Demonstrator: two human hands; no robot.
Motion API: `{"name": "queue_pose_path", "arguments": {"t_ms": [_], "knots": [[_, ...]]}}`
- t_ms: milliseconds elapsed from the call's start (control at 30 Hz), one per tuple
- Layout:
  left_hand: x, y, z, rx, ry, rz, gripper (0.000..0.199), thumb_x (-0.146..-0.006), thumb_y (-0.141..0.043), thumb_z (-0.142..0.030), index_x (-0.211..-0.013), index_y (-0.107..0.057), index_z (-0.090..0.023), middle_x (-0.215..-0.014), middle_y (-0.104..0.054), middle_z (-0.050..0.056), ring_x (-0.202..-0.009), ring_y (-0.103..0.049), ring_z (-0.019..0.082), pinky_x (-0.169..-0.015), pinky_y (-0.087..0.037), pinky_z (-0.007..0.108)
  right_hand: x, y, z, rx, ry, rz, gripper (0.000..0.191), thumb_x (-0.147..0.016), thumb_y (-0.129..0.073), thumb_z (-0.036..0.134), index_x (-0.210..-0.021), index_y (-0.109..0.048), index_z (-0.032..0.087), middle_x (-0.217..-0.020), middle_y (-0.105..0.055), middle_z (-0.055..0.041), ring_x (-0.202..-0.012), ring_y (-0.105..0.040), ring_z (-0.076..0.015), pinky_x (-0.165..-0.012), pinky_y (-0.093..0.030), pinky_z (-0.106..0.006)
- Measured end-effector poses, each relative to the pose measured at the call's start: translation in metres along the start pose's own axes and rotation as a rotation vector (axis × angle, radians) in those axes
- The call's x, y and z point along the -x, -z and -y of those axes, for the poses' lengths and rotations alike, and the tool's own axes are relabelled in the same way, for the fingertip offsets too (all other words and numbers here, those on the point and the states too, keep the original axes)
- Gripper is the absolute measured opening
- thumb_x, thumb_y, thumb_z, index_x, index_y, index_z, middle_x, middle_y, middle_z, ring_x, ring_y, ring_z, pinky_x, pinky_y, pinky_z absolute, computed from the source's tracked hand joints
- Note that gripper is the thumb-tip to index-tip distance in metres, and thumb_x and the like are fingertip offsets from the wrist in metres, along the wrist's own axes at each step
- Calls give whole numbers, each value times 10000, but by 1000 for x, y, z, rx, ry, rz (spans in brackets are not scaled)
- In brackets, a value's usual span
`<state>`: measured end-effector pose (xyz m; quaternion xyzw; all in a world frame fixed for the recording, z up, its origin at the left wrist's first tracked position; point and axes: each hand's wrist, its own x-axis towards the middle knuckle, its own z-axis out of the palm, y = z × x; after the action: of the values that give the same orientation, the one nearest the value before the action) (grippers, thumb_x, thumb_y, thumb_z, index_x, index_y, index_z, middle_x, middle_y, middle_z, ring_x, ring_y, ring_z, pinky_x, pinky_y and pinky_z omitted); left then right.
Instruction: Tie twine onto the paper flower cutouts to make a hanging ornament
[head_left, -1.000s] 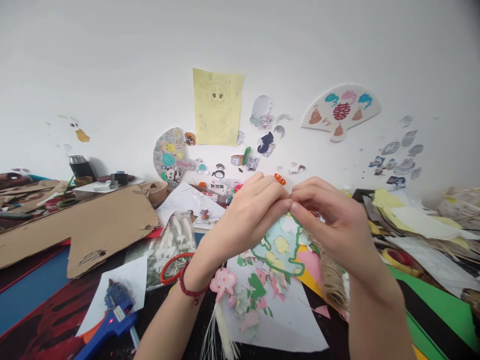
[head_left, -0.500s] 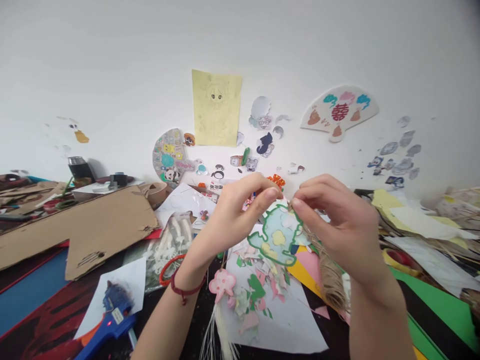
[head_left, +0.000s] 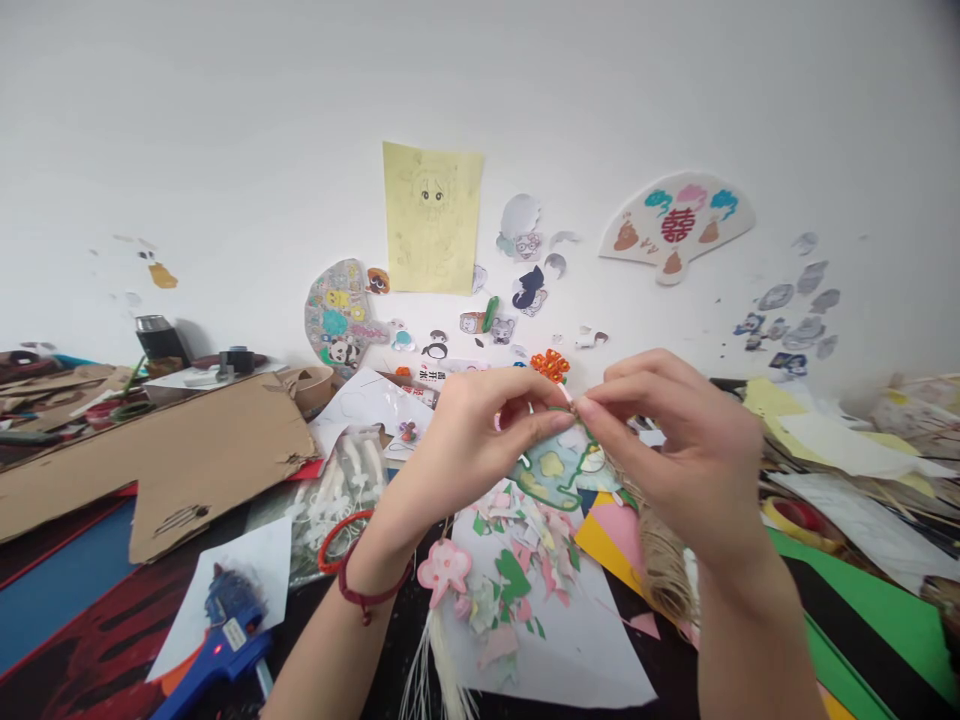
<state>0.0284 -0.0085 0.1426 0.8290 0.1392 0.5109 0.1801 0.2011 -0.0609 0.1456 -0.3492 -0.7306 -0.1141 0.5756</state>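
Left fingers [head_left: 536,428] and right fingers [head_left: 609,428] pinch the green-edged cutout [head_left: 553,468], hiding its top

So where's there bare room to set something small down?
The lower right of the white sheet, bordered by paper scraps and the sheet's own right edge, looks free. It's crowded near the held cutout, with scraps, twine and coloured paper.

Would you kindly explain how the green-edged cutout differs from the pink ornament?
The green-edged cutout is pale blue with yellow patches; the pink ornament shows neither. The cutout is held between left hand and right hand, whereas the ornament lies untouched. A cream tassel trails from the ornament; none shows on the cutout. Both have curvy outlines.
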Motion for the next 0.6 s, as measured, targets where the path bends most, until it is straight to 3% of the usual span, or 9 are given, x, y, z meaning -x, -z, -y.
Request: {"name": "queue_pose_path", "arguments": {"t_ms": [600], "knots": [[0,-5,-1,45,4,-65,86,-913,-642,-258,-912,-645,-172,-807,-685,16,-722,-620,108,-647,-480,235,1,-1,2,40,12,-30,117,-847,-669,143,-765,-656,225,-748,-565,-4,-624,-505,-116,-537,-417,-296]]}}
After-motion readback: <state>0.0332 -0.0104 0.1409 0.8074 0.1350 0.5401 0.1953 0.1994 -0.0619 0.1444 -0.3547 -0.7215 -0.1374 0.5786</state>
